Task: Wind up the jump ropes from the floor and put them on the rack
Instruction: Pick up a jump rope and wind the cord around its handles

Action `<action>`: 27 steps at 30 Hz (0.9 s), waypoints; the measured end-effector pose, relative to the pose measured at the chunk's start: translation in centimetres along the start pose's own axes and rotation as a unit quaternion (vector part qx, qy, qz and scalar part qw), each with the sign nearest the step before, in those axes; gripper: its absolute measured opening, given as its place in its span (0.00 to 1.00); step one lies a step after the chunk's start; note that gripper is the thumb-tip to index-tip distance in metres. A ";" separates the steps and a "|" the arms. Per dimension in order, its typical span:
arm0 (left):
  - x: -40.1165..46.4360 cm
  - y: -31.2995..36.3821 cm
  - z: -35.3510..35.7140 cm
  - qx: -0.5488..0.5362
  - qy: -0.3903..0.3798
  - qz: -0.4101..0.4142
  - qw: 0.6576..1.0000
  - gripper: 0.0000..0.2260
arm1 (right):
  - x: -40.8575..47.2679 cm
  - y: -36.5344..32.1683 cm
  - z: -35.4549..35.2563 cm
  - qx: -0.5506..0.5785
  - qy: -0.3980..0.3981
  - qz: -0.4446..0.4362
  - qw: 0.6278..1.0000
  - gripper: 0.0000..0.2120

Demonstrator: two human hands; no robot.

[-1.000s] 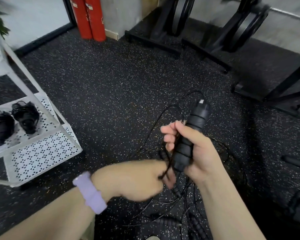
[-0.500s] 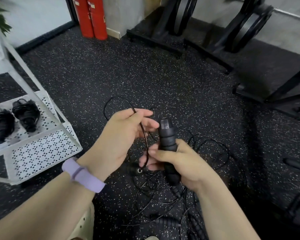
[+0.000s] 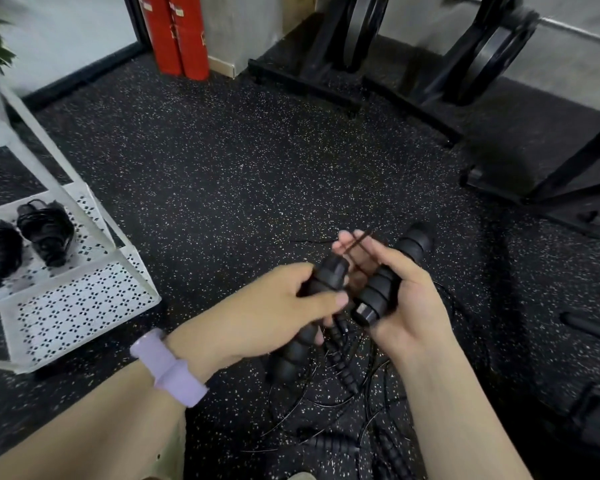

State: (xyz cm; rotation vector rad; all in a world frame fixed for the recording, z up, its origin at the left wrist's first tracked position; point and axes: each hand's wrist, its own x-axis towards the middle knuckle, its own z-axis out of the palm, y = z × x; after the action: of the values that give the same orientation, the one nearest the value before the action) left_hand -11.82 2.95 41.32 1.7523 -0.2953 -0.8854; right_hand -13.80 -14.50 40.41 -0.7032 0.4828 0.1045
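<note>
A black ribbed handle (image 3: 326, 282) is gripped by the left hand (image 3: 264, 313), whose fingers are curled round its upper part while the lower part sticks out below the palm. A second handle (image 3: 388, 282) is held in the right hand (image 3: 406, 303), lying slanted across the palm with the thumb over it and its far end jutting past the hand. A thin cord (image 3: 359, 244) is seen crossing the right fingertips (image 3: 347, 242), which are raised nearly straight; whether it is pinched there cannot be told. The two handles are held just beside each other, their near ends almost touching. A lilac band (image 3: 168, 367) is worn on the left wrist.

Below the hands, loose cords (image 3: 326, 403) and further handles are tangled on the floor (image 3: 239, 168), reaching to the bottom edge of the view.

At the left edge a white rack (image 3: 80, 306) of perforated sheet is seen. Two wound ropes (image 3: 45, 232) are lying side by side on its shelf, near the shelf's front edge; the perforated front panel below them is bare.

Between the rack's right corner and the hands a stretch of speckled floor is left open, and a wider stretch lies ahead of the hands. It is bounded at the far side by red cylinders (image 3: 177, 36) against the wall and by black plate stands (image 3: 361, 46), and at the right by a dark frame (image 3: 568, 174).
</note>
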 end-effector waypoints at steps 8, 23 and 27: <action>0.8 0.2 0.4 -0.114 0.145 0.037 0.982 0.11 | -0.9 1.4 0.5 -0.209 -0.123 0.058 0.968 0.07; -0.1 1.2 2.3 -0.230 0.159 0.050 0.959 0.20 | -1.7 1.7 0.9 -0.272 -0.102 0.018 0.957 0.09; -0.4 1.8 2.4 -0.204 0.158 0.039 0.965 0.10 | -1.5 2.2 0.9 -0.296 -0.115 -0.016 0.948 0.10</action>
State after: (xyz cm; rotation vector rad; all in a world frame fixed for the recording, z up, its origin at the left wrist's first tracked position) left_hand -13.32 0.79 42.77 1.4551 0.0282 -0.5497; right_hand -15.34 -12.14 40.30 -1.2707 0.2096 0.3054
